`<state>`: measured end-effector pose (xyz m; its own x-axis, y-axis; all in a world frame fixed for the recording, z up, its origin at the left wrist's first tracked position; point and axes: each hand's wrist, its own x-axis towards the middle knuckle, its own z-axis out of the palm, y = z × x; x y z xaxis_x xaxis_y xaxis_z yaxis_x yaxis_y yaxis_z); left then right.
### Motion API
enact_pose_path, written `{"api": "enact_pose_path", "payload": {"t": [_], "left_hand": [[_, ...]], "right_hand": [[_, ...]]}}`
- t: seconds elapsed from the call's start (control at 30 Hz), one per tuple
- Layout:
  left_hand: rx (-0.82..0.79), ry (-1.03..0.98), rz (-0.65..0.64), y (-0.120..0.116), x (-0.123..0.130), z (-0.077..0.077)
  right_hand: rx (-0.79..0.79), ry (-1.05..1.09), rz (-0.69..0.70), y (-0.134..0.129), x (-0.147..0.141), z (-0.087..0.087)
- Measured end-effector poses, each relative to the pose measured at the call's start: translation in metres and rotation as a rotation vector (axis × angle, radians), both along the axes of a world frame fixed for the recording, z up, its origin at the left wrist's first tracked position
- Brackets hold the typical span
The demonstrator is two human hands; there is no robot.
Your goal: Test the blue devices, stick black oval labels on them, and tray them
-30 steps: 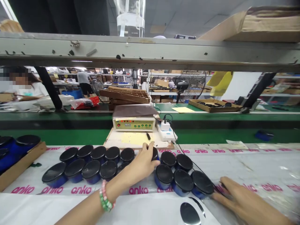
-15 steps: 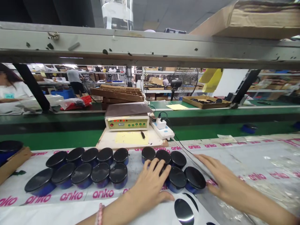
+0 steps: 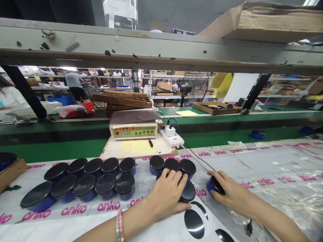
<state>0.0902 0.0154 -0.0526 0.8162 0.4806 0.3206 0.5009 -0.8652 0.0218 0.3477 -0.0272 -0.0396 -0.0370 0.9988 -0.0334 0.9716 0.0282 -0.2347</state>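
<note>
My right hand is wrapped around a round blue container with a black top, tilted and apart from the others. My left hand lies over the right-hand group of these containers, fingers spread and thumb out. Its fingers partly cover a container beside it and hide another beneath. Behind the fingers stand more containers. On the left, two rows of similar containers sit on the printed plastic sheet. By my left thumb lies a white sheet with glossy black oval stickers.
A control box with lit buttons and a white power strip stand behind the containers. Its cable runs toward my right hand. A metal shelf beam crosses overhead. A cardboard box sits at left. Other people are in the background.
My right hand has closed on the rightmost container and moved it right, away from the group. My left hand stays over the group, and the camera view has shifted slightly.
</note>
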Motion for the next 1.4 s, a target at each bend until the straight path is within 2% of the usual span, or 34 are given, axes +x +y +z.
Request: {"api": "enact_pose_path", "payload": {"t": [0.1,0.17,0.3,0.4,0.57,0.77,0.9,1.13,1.27,1.4], "left_hand": [[-0.025,0.007,-0.048,0.0,0.001,0.006],[-0.096,-0.008,-0.062,0.002,-0.003,0.017],[-0.223,-0.039,0.055,0.023,-0.014,0.046],[-0.277,0.049,0.126,0.048,-0.012,0.058],[-0.405,0.242,0.049,0.075,0.012,0.06],[-0.421,0.14,0.026,0.081,0.045,0.052],[-0.484,0.059,0.025,0.085,0.046,0.044],[-0.528,-0.293,0.065,0.077,0.026,0.042],[-0.449,-0.492,0.028,0.055,0.004,0.052],[-0.375,-0.54,0.009,0.031,-0.024,0.064]], "right_hand": [[0.038,0.004,0.054,0.018,-0.015,0.016],[0.052,0.038,0.144,0.034,-0.03,0.026],[-0.046,0.11,0.343,0.063,-0.054,0.036],[-0.103,0.119,0.38,0.07,-0.057,0.039],[-0.118,0.104,0.318,0.061,-0.047,0.045],[-0.096,0.052,0.217,0.055,-0.036,0.044],[-0.032,0.06,0.204,0.052,-0.036,0.04],[0.063,0.301,0.339,0.062,-0.056,0.049],[0.095,0.52,0.411,0.059,-0.064,0.063],[0.07,0.837,0.471,0.047,-0.084,0.073]]}}
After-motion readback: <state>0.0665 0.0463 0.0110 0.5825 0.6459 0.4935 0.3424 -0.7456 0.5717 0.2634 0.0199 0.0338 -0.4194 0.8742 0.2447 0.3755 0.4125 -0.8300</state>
